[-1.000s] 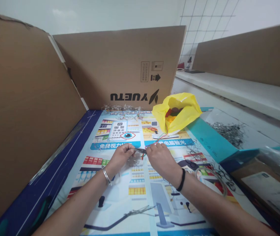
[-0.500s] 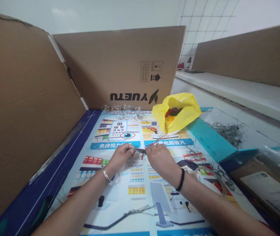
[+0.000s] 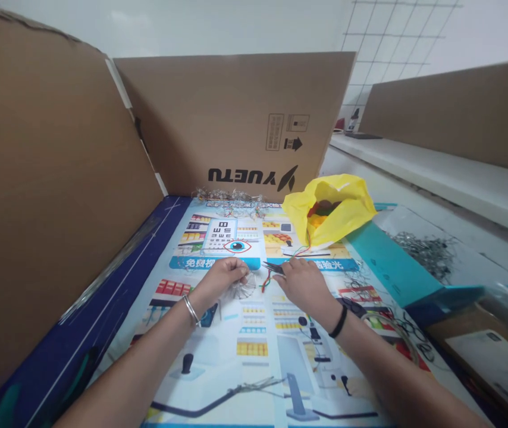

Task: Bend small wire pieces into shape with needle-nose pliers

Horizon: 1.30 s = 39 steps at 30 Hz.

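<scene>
A poster-covered surface fills the lower middle, cardboard standing behind. At centre, the left hand pinches fine wire; the right hand clasps pliers, handles hidden. Lower left, a green object is cut off, blurred.

Silver bangle, black wristband, bare forearms

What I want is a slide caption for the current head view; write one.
Left hand pinches a fine wiry piece while the right hand holds pliers, near an open yellow bag.
</scene>
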Available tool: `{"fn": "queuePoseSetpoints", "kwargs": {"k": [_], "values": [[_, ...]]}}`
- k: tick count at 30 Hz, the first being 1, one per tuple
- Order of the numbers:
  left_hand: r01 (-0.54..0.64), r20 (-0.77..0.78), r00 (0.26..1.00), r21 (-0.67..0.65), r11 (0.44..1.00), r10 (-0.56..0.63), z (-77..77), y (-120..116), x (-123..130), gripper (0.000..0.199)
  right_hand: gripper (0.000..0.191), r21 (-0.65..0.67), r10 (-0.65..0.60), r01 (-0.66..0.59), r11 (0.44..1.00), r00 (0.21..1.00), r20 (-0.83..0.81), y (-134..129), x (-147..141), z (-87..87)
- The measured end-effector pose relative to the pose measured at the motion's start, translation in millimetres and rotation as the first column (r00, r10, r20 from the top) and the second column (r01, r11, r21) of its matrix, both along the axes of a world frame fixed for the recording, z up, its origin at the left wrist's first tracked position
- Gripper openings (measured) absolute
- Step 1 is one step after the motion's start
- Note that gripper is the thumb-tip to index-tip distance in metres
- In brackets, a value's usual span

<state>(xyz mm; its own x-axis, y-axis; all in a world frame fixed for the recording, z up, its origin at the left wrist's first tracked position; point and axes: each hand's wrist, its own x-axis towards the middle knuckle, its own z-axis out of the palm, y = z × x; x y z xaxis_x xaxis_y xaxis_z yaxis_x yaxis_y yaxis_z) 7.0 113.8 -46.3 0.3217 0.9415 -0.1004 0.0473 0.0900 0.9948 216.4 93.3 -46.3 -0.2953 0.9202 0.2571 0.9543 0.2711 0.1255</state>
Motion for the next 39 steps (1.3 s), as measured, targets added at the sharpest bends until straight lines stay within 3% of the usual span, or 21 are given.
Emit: {"fn": "queuePoseSetpoints", "kwargs": {"k": [9,14,18,29,39], "values": [[0.055,-0.067,0.996,0.035,0.998,-0.052,-0.2,0.4,1.0,0.017,0.048,0.036,0.111,-0.109,0.993,0.993,-0.043,0.2,3.8,-1.9],[0.043,-0.142,0.989,0.037,0.998,-0.037,1.9,-1.5,4.8,0.015,0.022,-0.049,0.210,-0.226,0.973,0.952,-0.221,-4.0,-6.1,9.9],[0.052,-0.193,0.980,0.064,0.997,-0.039,5.9,-3.1,7.1,0.012,0.012,-0.068,0.170,-0.209,0.975,0.912,-0.374,-5.5,-22.1,16.1],[0.102,-0.239,0.969,0.186,0.977,-0.056,0.2,-1.7,8.4,0.011,0.018,-0.095,0.116,-0.170,0.981,0.902,-0.415,4.4,-46.2,16.2],[0.072,-0.318,0.948,0.266,0.961,0.017,-2.3,-3.9,10.3,0.012,0.018,-0.133,0.047,-0.174,0.976,0.758,-0.651,7.2,-46.4,6.5]]}}
